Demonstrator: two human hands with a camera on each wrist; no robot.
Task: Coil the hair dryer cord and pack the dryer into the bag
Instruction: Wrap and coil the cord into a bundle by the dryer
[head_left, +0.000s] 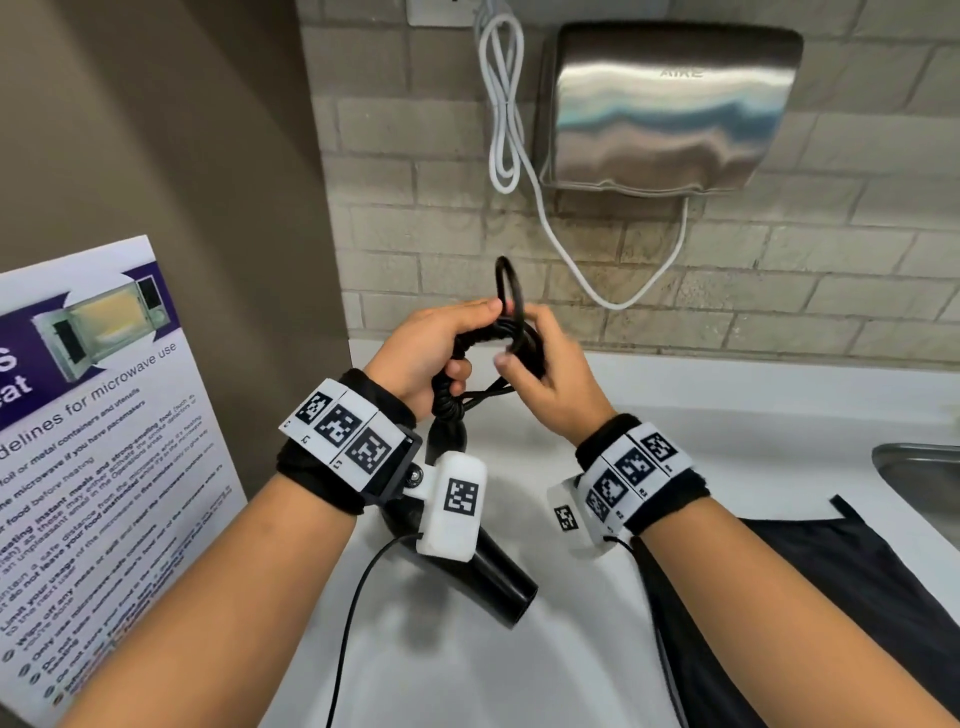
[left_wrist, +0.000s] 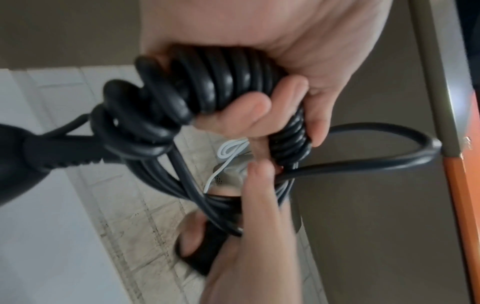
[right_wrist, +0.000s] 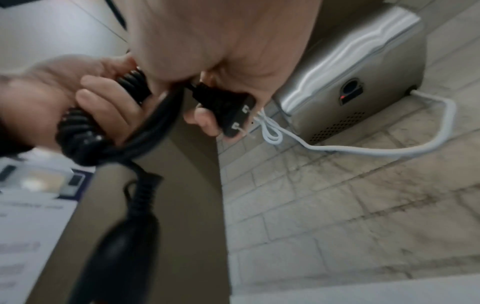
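Observation:
The black hair dryer (head_left: 498, 582) hangs below my hands over the white counter, nozzle pointing down and to the right, partly hidden by the left wrist camera. My left hand (head_left: 441, 348) grips the coiled black cord (left_wrist: 221, 82) bundled at the end of the dryer's handle (right_wrist: 124, 236). My right hand (head_left: 540, 364) holds the black plug (right_wrist: 223, 109), its two prongs showing in the right wrist view. A loop of cord (head_left: 508, 283) sticks up between the two hands. The black bag (head_left: 831, 597) lies flat on the counter under my right forearm.
A steel hand dryer (head_left: 670, 104) hangs on the brick wall with a white cable (head_left: 506, 104) looped beside it. A microwave guidelines poster (head_left: 93, 467) stands at the left. A steel sink edge (head_left: 919, 467) shows at the right. A thin black wire (head_left: 358, 597) runs from the left wrist camera.

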